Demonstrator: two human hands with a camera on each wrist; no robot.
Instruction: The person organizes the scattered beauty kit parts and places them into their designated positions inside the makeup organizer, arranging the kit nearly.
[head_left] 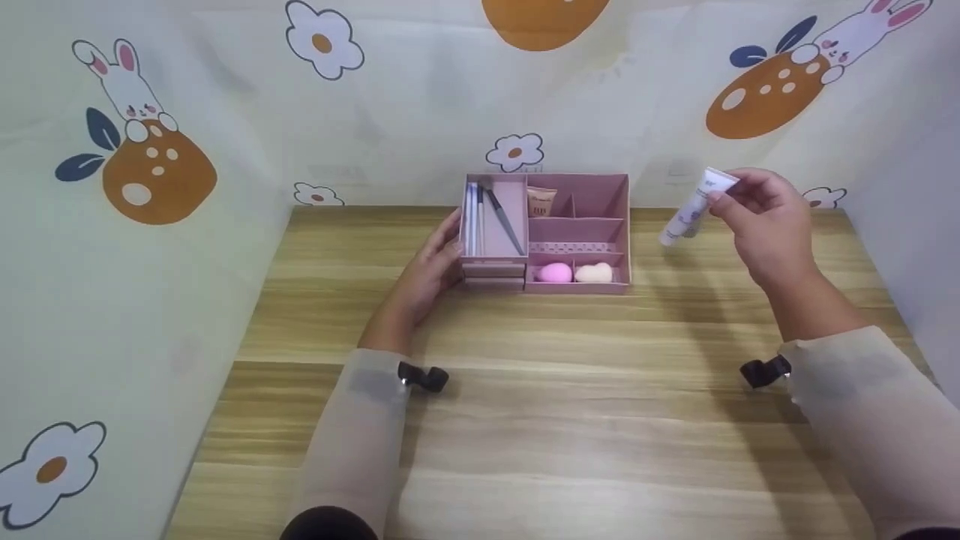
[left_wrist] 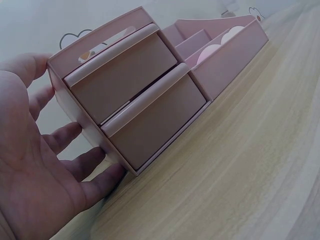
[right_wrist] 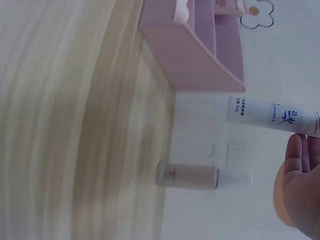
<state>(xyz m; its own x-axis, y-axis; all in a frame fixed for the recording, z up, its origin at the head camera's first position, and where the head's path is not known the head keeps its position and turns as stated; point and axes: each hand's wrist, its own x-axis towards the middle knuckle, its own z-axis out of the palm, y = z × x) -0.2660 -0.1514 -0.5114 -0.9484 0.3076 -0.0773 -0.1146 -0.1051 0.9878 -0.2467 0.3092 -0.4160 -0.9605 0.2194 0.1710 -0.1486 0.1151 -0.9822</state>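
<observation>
A white cosmetic tube (head_left: 691, 212) with a purple print is pinched near its flat end by my right hand (head_left: 776, 225), held right of the pink desk organizer (head_left: 628, 232). The tube's other end points down. My left hand (head_left: 431, 274) touches the organizer's left side with its fingertips, the fingers spread in the left wrist view. Brushes (head_left: 502, 217) lie in the organizer's left top tray. A beige tube (head_left: 541, 201) stands in a back compartment. In the front ones sit a pink sponge (head_left: 555, 273) and a cream sponge (head_left: 595, 273).
In the right wrist view a capped bottle (right_wrist: 187, 176) stands on the table near the wall. Two drawers (left_wrist: 155, 120) front the organizer's left part. The wood-look table (head_left: 555, 412) meets patterned backdrop walls (head_left: 420, 90) at the back and left.
</observation>
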